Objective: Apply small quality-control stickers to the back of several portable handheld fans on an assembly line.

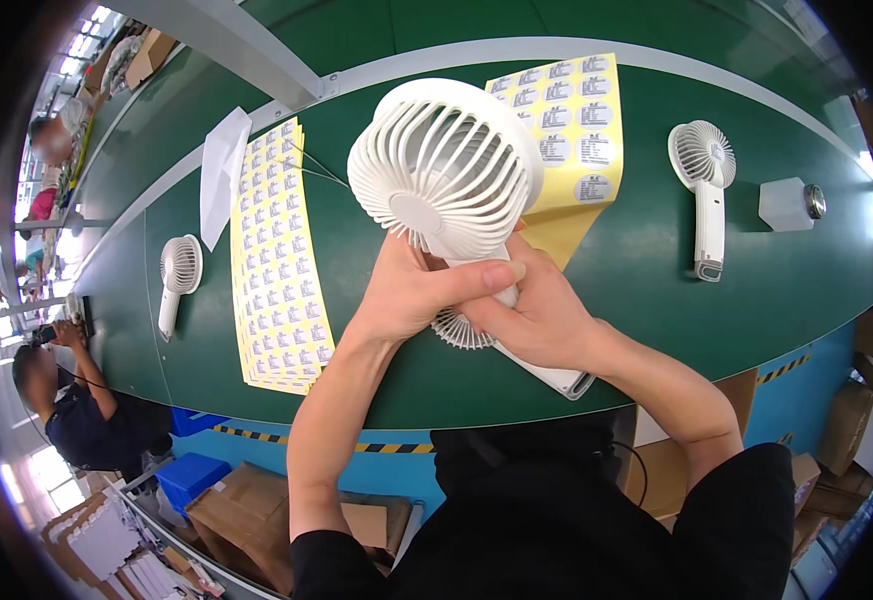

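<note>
Both of my hands are wrapped round the handle of a white handheld fan (452, 150), whose caged head tilts up over the table. My left hand (407, 290) closes on it from the left, with its thumb across the front. From the right, my right hand (542, 310) grips the same handle, and the fingers of both hands meet there. Below them a second white fan (552, 372) lies on the green table, partly covered by my hands. Behind the held fan is a yellow sheet of silver round labels (595, 115), its near end curling.
A stack of yellow label sheets (279, 270) lies left of my hands, beside white paper (225, 170). White fans rest at the left (179, 280) and right (707, 200). A translucent bottle (787, 204) lies far right. Another person (92, 400) works at the left table end.
</note>
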`<state>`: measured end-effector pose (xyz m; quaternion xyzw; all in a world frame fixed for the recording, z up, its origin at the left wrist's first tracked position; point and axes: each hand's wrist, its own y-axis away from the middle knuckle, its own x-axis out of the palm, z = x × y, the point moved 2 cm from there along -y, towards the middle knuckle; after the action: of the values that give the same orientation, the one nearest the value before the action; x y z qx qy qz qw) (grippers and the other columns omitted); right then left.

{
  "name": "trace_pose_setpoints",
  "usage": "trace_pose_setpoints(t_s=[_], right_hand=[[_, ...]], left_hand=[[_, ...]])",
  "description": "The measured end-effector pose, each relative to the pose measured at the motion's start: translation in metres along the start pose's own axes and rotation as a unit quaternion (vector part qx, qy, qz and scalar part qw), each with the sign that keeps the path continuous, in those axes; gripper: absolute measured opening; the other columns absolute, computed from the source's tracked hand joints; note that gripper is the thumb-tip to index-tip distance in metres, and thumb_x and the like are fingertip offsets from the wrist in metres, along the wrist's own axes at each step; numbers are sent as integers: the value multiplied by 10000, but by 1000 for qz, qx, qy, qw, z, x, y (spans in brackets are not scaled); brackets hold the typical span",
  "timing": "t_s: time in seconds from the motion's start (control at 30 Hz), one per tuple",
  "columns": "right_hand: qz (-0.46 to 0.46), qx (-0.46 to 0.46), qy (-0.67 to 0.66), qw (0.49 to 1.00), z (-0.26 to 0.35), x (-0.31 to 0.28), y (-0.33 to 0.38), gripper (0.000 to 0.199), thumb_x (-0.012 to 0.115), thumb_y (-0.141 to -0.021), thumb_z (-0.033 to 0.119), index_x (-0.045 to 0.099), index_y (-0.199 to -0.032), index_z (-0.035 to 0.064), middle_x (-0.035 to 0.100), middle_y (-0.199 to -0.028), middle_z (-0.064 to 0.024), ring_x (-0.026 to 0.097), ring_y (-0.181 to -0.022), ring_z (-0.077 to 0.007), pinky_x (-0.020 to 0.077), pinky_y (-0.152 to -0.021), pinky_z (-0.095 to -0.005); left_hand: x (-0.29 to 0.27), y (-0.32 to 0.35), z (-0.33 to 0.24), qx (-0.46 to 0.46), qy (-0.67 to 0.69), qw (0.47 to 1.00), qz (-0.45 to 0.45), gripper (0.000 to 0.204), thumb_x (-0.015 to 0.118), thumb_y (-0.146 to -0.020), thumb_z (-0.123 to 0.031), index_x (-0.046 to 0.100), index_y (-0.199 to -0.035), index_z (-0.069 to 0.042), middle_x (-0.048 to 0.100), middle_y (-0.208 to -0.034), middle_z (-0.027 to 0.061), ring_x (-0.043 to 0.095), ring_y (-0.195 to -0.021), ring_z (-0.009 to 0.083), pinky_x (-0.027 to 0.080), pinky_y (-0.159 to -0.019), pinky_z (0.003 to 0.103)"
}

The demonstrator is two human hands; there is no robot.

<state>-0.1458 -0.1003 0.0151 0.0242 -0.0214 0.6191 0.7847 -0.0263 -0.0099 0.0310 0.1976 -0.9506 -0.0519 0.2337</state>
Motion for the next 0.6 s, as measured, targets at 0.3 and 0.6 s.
trace_pose_setpoints(t_s=[0.3,0.6], right_hand=[[-84,-38,22,996,5,6,1,463,600,-887,61,480,-1330,1,643,-1150,-156,647,-1022,-272,507,-887,-382],[-59,18,-55,997,7,1,1,443,655,-929,141,480,-1310,-3,698,-930,-139,705,-776,-221,547,-668,-326]], left_hand=[[10,0,4,51,6,998,-42,457,787,-784,-64,617,-1203,10,680,-1077,72,656,-963,148,535,-859,318],[6,0,5,51,6,998,-46,445,787,-808,-53,600,-1203,34,693,-1032,101,685,-895,159,573,-758,290]])
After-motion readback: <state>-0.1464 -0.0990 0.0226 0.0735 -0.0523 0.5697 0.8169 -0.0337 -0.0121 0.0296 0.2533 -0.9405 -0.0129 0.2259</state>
